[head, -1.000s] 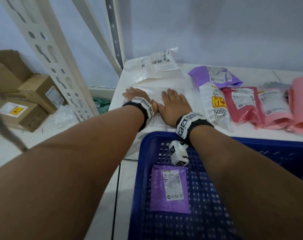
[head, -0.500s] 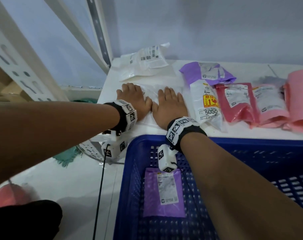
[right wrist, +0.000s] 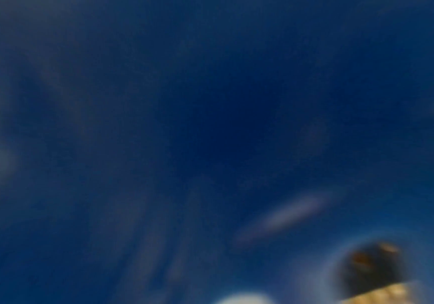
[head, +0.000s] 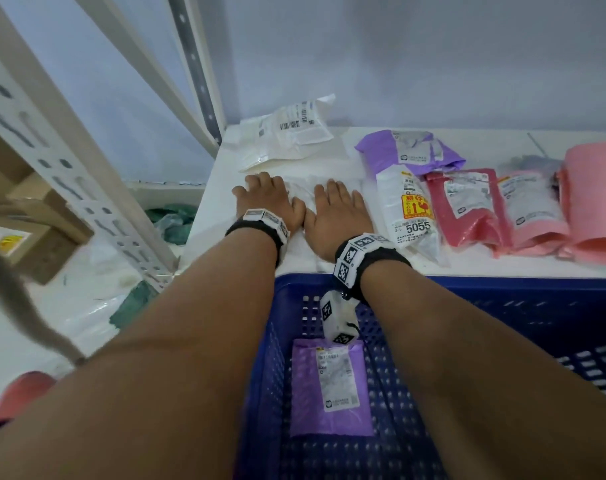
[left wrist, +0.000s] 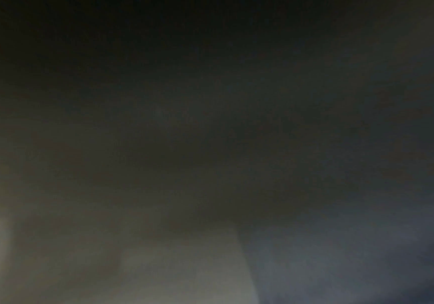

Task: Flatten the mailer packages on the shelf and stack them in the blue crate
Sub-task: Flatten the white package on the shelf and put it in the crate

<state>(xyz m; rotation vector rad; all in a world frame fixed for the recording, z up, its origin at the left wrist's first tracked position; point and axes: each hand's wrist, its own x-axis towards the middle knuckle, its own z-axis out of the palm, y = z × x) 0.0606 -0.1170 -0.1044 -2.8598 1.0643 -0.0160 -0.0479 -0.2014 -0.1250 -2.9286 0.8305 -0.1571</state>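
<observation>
On the white shelf, both hands press flat on a white mailer. My left hand lies on its left part, my right hand on its right part, fingers straight, thumbs touching. Below the shelf edge stands the blue crate with one flat purple mailer on its floor. More mailers lie on the shelf: a white one at the back, a purple one, a white one marked 5055, a red one and pink ones. Both wrist views are dark or blurred.
A white perforated rack upright stands to the left. Cardboard boxes and green and clear plastic lie on the floor beyond it. A large pink mailer fills the shelf's right end. The wall stands close behind the shelf.
Both hands stay pressed on the white mailer; the left hand has slid slightly outward to the left. The head view has shifted.
</observation>
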